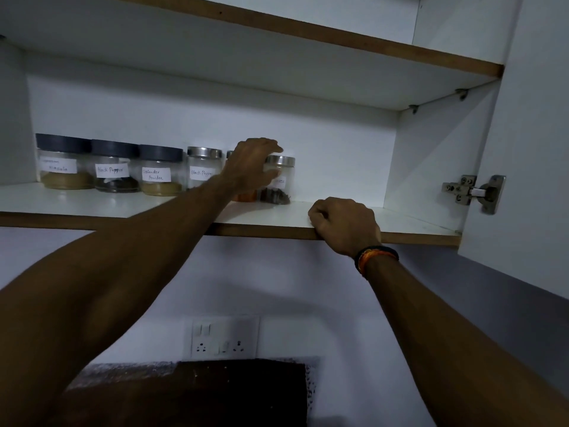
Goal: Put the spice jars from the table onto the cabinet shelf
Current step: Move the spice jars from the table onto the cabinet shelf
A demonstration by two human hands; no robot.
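Fingers (pixel 272 171) of your left hand (pixel 251 164) curl round the end jar (pixel 278 180): seat it flat at three o'clock of the row, then release, while your right hand (pixel 343 224) grips the shelf (pixel 154 200) edge.

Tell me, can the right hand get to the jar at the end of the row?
Probably yes. The right hand grips the shelf edge, with bare shelf between it and the end jar, which the left hand holds.

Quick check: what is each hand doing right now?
Left hand: fingers curled round the rightmost spice jar on the shelf.
Right hand: gripping the shelf edge.
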